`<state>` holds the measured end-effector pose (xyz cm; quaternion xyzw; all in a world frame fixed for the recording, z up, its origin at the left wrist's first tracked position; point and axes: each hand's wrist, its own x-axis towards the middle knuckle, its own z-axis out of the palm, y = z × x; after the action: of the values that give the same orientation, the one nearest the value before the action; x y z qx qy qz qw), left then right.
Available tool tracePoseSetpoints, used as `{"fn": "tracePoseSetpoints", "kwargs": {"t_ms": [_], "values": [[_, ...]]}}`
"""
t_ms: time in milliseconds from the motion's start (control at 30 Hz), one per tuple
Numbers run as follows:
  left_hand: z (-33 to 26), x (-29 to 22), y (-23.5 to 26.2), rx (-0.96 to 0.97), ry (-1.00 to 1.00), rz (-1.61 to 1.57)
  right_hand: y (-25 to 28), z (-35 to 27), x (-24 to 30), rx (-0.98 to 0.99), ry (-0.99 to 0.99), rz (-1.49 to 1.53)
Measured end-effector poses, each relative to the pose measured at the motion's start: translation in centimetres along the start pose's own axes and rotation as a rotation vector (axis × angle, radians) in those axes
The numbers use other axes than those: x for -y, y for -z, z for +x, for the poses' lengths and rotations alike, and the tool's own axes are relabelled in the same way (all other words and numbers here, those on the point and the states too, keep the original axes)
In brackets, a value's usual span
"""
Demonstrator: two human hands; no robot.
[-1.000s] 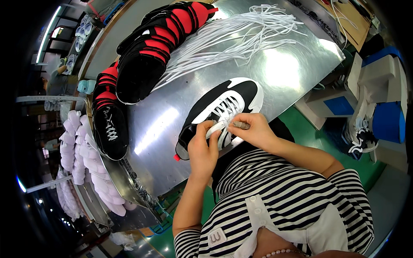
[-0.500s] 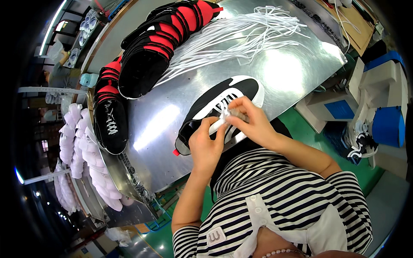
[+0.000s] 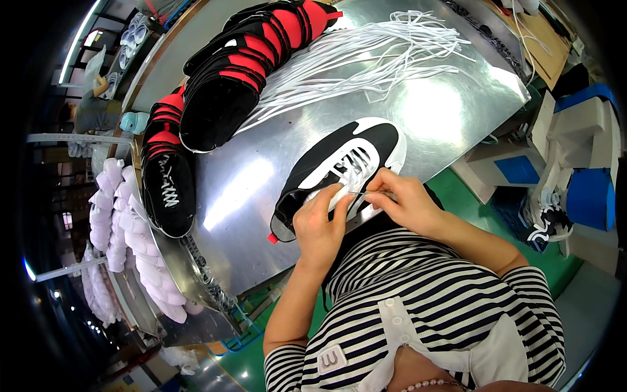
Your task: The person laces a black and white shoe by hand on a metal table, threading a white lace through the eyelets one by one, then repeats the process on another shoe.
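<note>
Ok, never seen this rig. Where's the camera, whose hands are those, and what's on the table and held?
No machine here: these are a person's own bare hands. The view comes from a fisheye camera worn on the head, looking down, so straight edges bend. On the metal table lie a black-and-white shoe, white laces and rows of black-and-red shoe uppers. The left hand pinches the shoe near its opening; the right hand pinches something thin, too small to identify.
</note>
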<state>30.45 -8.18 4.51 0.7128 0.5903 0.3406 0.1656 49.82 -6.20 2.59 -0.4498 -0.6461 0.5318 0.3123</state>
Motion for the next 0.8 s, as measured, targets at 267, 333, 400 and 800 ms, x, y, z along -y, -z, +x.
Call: {"fn": "tracePoseSetpoints", "kwargs": {"t_ms": [267,333,400,800], "values": [[-0.1,-0.5,-0.2,0.091,-0.075,-0.025,-1.2,2.1,1.0,0.012,-0.024,-0.222],[-0.1,-0.6,-0.1,0.093,-0.017,-0.038,0.6,1.5,1.5,0.068,-0.005,-0.304],[0.1,-0.6,0.0,0.122,0.057,-0.067,3.9,0.6,2.9,0.106,-0.058,-0.265],[-0.5,0.0,4.7,0.382,-0.171,0.169,2.4,6.3,-1.7,-0.38,0.187,-0.203]]}}
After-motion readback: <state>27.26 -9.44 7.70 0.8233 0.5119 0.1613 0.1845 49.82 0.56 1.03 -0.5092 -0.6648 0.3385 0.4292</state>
